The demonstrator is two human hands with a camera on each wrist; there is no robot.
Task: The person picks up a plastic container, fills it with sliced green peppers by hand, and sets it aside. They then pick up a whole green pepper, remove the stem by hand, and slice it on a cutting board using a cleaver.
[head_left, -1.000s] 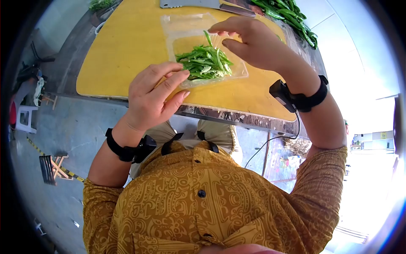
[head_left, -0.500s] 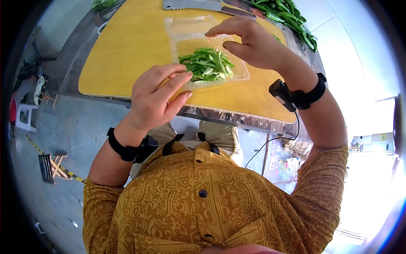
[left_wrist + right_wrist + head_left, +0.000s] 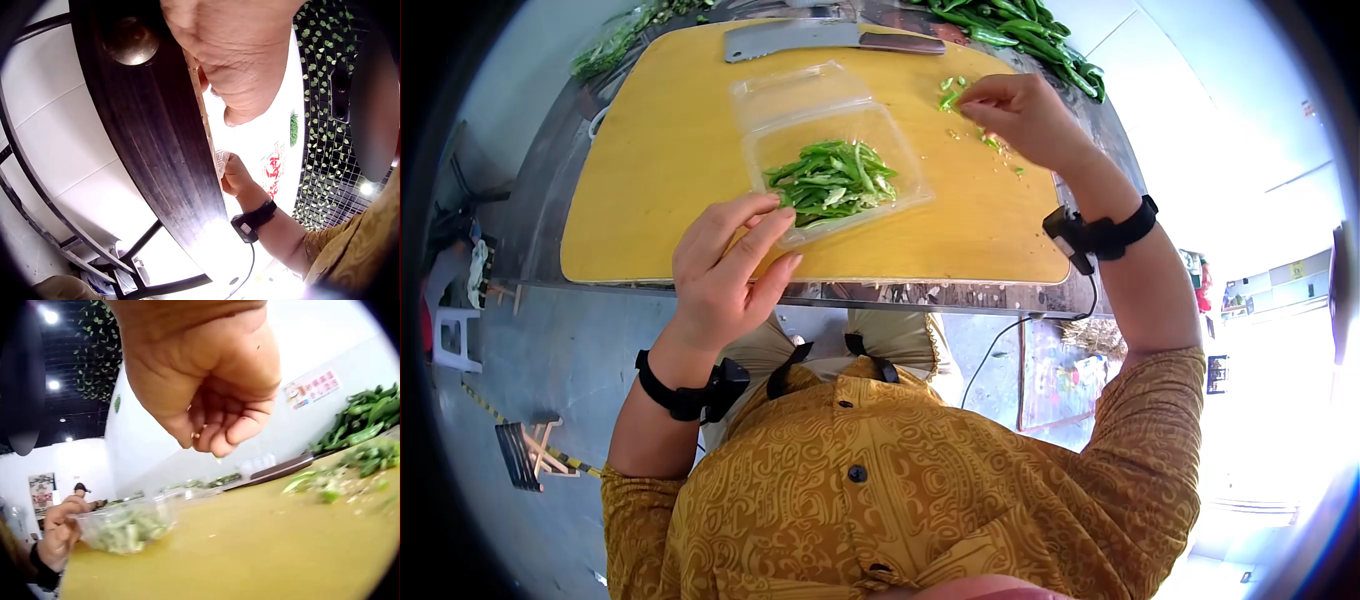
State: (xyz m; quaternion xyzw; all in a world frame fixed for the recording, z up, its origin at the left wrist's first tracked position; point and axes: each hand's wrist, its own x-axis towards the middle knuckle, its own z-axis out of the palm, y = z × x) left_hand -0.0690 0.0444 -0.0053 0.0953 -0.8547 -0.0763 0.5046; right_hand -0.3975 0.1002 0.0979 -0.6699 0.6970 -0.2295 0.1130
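1. Yellow cutting board (image 3: 640, 200), head view: an open clear plastic clamshell box (image 3: 903, 150) cradles sliced green peppers (image 3: 835, 182). The left hand (image 3: 725, 255), thumb apart and fingers only gently bent, rests its fingertips at the box's near-left corner. The right hand (image 3: 1030, 125) draws its fingers together at green scraps (image 3: 948, 101); a cleaver (image 3: 790, 40) lies beyond the box.
2. Left wrist view: the left hand looms over a dark wooden table edge (image 3: 150, 137), its fingertips hidden.
3. Right wrist view: the right hand hangs above the board, fingers curled inward, pale specks (image 3: 196, 435) on them; no pepper slice shows in its hold, though the inner palm is partly hidden.
4. Picking up the scraps probably calls for thumb and fingertips meeting low against the board, while light left-hand contact steadies the flimsy box.
5. Half a second earlier, the right hand arched over the box's far right side, thumb and fingers parted; now it is beside the box, with the scraps in plain sight. The left hand stays at its corner.
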